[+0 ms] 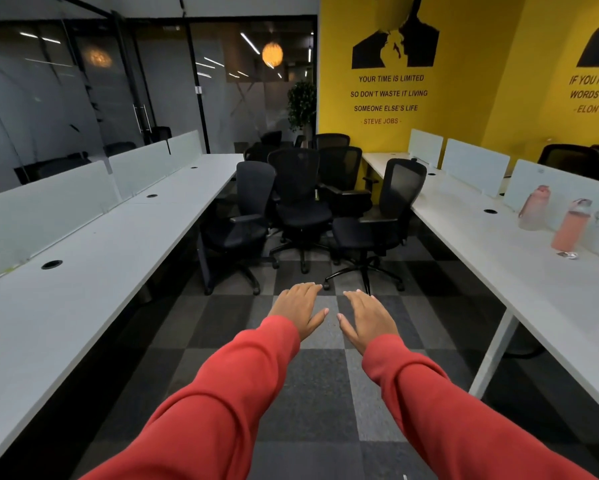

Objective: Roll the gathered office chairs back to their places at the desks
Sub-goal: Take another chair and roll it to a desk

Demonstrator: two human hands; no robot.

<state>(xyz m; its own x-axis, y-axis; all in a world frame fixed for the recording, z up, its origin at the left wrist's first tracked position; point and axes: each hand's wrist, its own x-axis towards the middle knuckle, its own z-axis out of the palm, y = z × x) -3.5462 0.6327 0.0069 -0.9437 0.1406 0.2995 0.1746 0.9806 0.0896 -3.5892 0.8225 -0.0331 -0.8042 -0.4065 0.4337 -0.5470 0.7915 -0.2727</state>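
Several black office chairs stand bunched at the far end of the aisle between two rows of white desks. The nearest are a left chair [240, 216], a middle chair [300, 202] and a right chair [377, 223] with a mesh back. My left hand [300, 310] and my right hand [369, 318] reach forward side by side, palms down, fingers straight, holding nothing. Both hands hover over the checkered carpet, short of the chairs. Red sleeves cover my arms.
The left desk row [94, 258] and right desk row [499, 237] line the aisle, each with frosted dividers. Two pink bottles [569, 225] stand on the right desk. A yellow wall, glass partitions and a potted plant [301, 105] close the far end.
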